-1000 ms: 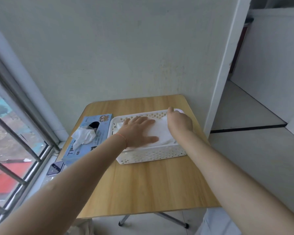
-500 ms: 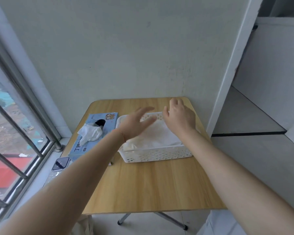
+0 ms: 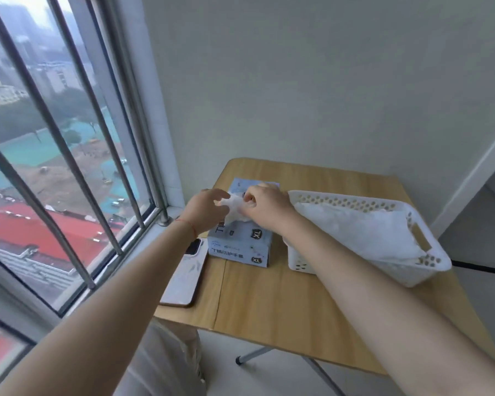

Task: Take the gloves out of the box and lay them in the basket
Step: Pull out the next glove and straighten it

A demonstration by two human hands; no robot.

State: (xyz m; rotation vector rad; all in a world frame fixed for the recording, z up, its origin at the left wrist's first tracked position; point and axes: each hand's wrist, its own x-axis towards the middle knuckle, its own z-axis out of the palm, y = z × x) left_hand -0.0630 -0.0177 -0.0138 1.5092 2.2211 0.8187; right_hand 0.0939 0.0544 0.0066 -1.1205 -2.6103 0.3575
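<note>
A pale blue glove box (image 3: 240, 244) marked XL lies on the wooden table (image 3: 283, 304), left of a white perforated basket (image 3: 423, 270). White gloves (image 3: 363, 227) lie flat in the basket. A white glove (image 3: 235, 207) sticks up from the box's top opening. My right hand (image 3: 266, 207) pinches this glove from the right. My left hand (image 3: 206, 210) is at the glove's left side with fingers curled toward it; whether it grips the glove I cannot tell.
A phone in a pale case (image 3: 186, 272) lies at the table's left edge, beside the window sill. The barred window (image 3: 69, 167) is close on the left. A wall runs behind the table. A table leg (image 3: 252, 355) shows below.
Both hands left the basket and moved left to the glove box. My view swung left toward the window. My right hand now pinches the glove sticking out of the box.
</note>
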